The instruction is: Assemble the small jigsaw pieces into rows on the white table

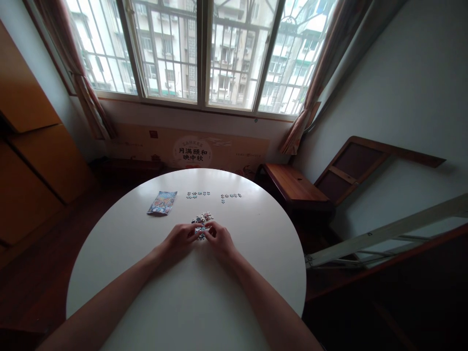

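Note:
A pile of small jigsaw puzzle pieces (204, 215) lies near the middle of the white round table (142, 302). My left hand (183, 235) is at the pile's near left side, its fingertips closed on a puzzle piece. From the right, my right hand (219, 237) meets it with thumb and finger pinched on a piece too. The fingertips of both hands almost touch over the loose pieces, and the held pieces are tiny and partly covered by the fingers. Beyond the pile, puzzle pieces form a left group (197, 194) and a right group (231, 196).
A colourful picture sheet or packet (163, 203) lies on the table to the left of the pieces. Past the table's right edge stands a wooden chair (292, 183). A printed cardboard panel (226, 148) leans below the barred window, and an orange cabinet (36, 170) is at left.

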A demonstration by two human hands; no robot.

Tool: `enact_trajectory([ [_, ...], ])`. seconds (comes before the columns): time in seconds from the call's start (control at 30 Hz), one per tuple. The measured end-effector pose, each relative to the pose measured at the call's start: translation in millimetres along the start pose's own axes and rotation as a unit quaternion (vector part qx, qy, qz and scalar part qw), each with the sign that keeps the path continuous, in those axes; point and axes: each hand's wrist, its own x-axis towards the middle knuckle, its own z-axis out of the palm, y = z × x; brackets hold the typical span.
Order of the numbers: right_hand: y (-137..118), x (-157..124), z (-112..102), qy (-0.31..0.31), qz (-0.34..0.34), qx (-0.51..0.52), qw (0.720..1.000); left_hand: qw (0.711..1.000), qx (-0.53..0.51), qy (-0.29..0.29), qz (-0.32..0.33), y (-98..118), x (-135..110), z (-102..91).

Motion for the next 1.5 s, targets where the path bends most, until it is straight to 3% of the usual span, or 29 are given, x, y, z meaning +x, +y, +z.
enact_trajectory([
  [1.03, -0.5, 0.7, 0.8, 0.015, -0.008, -0.028, 0.999, 0.999, -0.030, 0.001, -0.021, 2.6, 1.0, -2.1],
  [1.5, 4.8, 3.1, 3.6, 0.028, -0.022, 0.017, 0.999, 0.999, -0.045, -0.002, -0.021, 0.8, 1.7, -2.5],
])
